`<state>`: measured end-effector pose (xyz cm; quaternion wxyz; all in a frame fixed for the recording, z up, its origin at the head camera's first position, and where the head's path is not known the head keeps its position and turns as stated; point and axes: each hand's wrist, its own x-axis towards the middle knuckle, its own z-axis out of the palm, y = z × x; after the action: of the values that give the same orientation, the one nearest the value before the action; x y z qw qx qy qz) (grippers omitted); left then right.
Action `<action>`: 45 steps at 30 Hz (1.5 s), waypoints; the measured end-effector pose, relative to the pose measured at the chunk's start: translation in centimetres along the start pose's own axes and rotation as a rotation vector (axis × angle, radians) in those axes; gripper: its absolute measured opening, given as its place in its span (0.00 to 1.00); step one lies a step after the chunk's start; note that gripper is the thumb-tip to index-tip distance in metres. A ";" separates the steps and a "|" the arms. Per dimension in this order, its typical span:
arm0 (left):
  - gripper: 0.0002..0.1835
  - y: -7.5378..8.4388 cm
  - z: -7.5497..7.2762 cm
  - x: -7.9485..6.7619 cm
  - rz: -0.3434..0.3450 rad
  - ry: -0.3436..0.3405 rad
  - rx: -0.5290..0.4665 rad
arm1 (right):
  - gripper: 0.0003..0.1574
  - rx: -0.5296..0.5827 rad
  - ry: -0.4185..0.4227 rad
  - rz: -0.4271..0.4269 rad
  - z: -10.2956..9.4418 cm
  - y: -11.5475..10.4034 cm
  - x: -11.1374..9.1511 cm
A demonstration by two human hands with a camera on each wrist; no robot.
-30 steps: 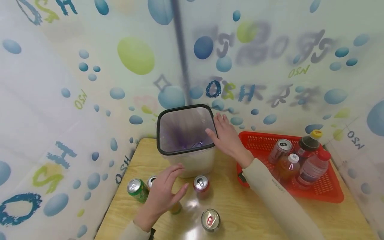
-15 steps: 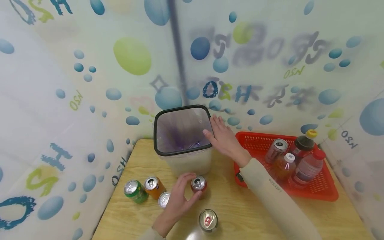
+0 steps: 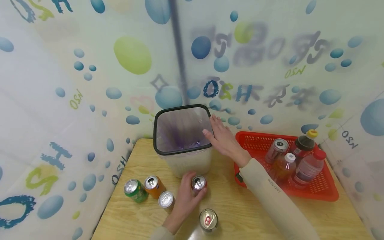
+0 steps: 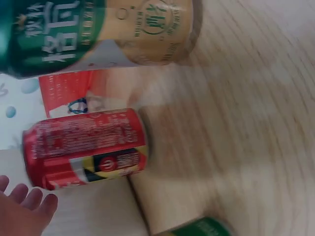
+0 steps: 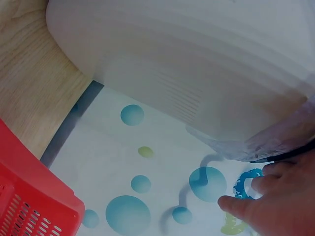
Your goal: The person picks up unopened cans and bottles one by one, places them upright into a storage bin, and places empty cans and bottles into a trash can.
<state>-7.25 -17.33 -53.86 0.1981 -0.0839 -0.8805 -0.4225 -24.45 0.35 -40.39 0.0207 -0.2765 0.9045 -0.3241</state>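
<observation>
My left hand [image 3: 184, 196] curves round a red drink can [image 3: 198, 182] that stands upright before the bin, fingers behind it and thumb in front. In the left wrist view, the left fingertips [image 4: 47, 202] lie beside the top end of that red can [image 4: 88, 150]. With fingers straight, my right hand [image 3: 223, 139] rests against the right side of the black rim of a pale waste bin [image 3: 189, 163]. Its purple-tinted liner shows, with something shiny inside. In the right wrist view, the right hand [image 5: 283, 204] lies along the rim from outside.
Left of my left hand stand a green can [image 3: 136, 191], an orange can [image 3: 155, 188] and a silver-topped can [image 3: 166, 200]. A gold-topped can [image 3: 208, 219] stands nearer me. On the right a red basket [image 3: 325, 190] holds several bottles and a can. Patterned sheeting surrounds the wooden table [image 3: 246, 213].
My left hand has moved rightward from above the left cans to the red can, and its thumb has come round the front. My right hand has stayed at the bin's rim.
</observation>
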 end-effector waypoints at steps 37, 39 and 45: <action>0.42 -0.7 1.1 0.2 -0.154 -0.051 -0.056 | 0.51 0.061 -0.011 -0.022 0.0 0.1 -0.2; 0.42 -0.2 0.6 0.4 -0.128 -0.041 -0.061 | 0.51 0.059 -0.010 -0.021 0.0 0.1 -0.1; 0.40 1.2 -0.6 1.1 -0.030 -0.008 -0.032 | 0.51 0.052 -0.011 -0.019 0.0 0.0 -0.2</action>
<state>-7.71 -17.06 -52.16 0.1868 -0.0753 -0.8756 -0.4390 -24.34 0.45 -40.44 0.0297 -0.2864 0.8928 -0.3463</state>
